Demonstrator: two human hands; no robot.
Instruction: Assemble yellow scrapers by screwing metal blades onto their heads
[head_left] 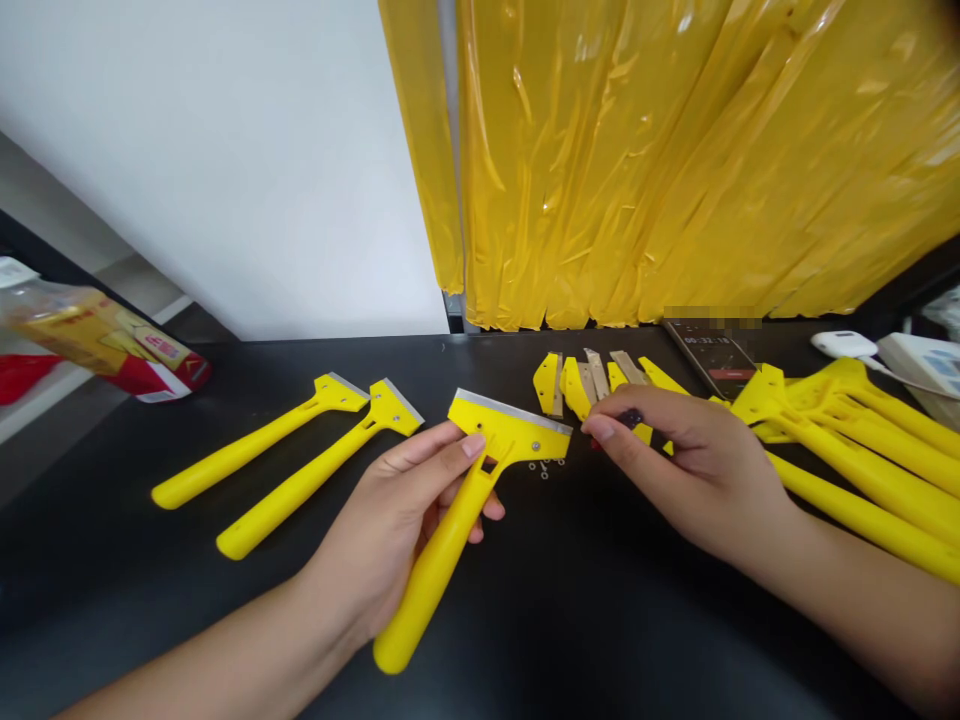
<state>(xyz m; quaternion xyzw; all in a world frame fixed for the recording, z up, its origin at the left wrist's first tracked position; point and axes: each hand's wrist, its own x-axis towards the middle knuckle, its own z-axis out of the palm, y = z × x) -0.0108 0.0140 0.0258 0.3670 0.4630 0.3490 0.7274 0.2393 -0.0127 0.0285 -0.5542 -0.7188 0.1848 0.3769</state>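
Head view: looking forward and down across a black counter, with everything laid out within reach of the hands.

Backdrop: folds of yellow plastic sheeting hang beside a white wall, well behind the work.

Right-side pile: yellow scrapers heaped with handles overlapping, pushed to the side, which keeps the middle of the counter free for working.

Left-side pair: two finished-looking scrapers lying neatly side by side, heads the same way, well apart from the pile, so they seem to be sorted out from it.

Left hand: fingers wrapped around the handle of a yellow scraper, head raised off the counter and tipped up, a grip that puts its steel blade and face in plain view.

Right hand: thumb and forefinger pinched on a small dark item, held right up by that scraper's head. Too small to tell what it is!

Back row: loose steel blades among yellow scraper heads, close at hand.

Smallest: tiny screws and washers on the counter — just below the raised head.
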